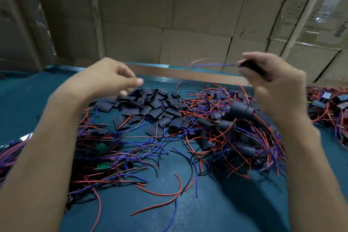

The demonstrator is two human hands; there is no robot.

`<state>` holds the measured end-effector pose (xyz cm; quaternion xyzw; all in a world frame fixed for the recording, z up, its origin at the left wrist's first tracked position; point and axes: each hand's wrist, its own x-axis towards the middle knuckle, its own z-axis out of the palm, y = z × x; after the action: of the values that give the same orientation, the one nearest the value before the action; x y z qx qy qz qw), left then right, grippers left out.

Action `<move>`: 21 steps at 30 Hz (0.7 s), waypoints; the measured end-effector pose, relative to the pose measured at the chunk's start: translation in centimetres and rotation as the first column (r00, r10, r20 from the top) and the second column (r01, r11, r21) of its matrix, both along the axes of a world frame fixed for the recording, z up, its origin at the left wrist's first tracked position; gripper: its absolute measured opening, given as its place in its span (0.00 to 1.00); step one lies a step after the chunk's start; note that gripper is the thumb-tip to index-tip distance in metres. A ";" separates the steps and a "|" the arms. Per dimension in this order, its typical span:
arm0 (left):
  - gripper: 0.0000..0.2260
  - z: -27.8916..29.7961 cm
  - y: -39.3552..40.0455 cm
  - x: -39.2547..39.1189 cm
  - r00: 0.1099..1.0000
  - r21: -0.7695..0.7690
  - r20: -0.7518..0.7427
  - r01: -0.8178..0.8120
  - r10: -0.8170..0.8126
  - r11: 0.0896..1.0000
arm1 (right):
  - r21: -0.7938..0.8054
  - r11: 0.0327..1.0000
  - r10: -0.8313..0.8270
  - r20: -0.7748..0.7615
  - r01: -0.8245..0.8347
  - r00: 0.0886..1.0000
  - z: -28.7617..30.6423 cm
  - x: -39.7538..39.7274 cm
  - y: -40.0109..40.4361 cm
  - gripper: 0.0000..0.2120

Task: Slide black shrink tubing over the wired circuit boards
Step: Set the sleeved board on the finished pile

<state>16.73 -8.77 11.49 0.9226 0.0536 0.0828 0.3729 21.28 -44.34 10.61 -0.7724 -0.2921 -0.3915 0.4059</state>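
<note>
My right hand is raised above the table and grips a black shrink tube; blurred blue and red wires trail out of it to the left. My left hand hovers over the pile of loose black tubing pieces, fingers loosely curled, and I see nothing in it. Bare green circuit boards with red and blue wires lie at the lower left. Boards sleeved in black tubing lie in a tangle at the right.
The green table mat is strewn with loose red, blue and black wires. More wired parts pile up at the far right edge. Cardboard boxes wall off the back behind a metal table rim.
</note>
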 end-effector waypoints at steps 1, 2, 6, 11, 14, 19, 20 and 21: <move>0.12 -0.5 1.2 0.3 0.997 0.179 -0.074 -0.024 0.038 0.984 | 0.040 0.998 -0.046 0.006 0.046 0.999 -0.1 0.4 -1.2 0.13; 0.14 -1.3 1.9 0.5 0.978 0.306 -0.196 -0.009 0.073 0.952 | 0.059 0.993 -0.100 -0.008 0.100 0.995 -0.3 0.7 -2.3 0.13; 0.25 -4.6 2.1 0.6 0.763 0.415 -0.628 0.161 0.154 0.895 | -0.207 0.918 -0.389 -0.291 0.339 0.874 -1.8 1.4 -4.3 0.17; 0.12 -6.0 2.2 1.7 0.808 0.448 -0.556 0.096 0.193 0.889 | -0.286 0.885 -0.438 -0.239 0.368 0.866 -2.4 0.8 -0.4 0.22; 0.06 -4.7 1.4 1.3 0.854 0.411 -0.508 0.128 0.110 0.903 | -0.128 0.947 -0.305 -0.055 0.296 0.951 -2.0 -0.4 3.0 0.16; 0.06 -0.4 0.0 -0.5 0.954 0.219 -0.275 0.185 -0.122 0.958 | -0.075 0.997 -0.039 -0.071 0.034 0.997 -2.0 -2.3 7.3 0.06; 0.06 0.4 -0.4 -1.1 0.964 0.176 -0.207 0.202 -0.165 0.963 | -0.067 0.997 0.028 -0.171 -0.040 0.985 -1.9 -2.6 7.8 0.05; 0.05 1.1 -0.8 -1.6 0.972 0.124 -0.120 0.217 -0.203 0.968 | -0.056 0.992 0.095 -0.285 -0.116 0.954 -1.9 -2.8 8.3 0.05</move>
<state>15.09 -9.58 12.58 0.9494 -0.0304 -0.0028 0.3125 18.52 -36.08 8.66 -0.8177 -0.2862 -0.2445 0.4355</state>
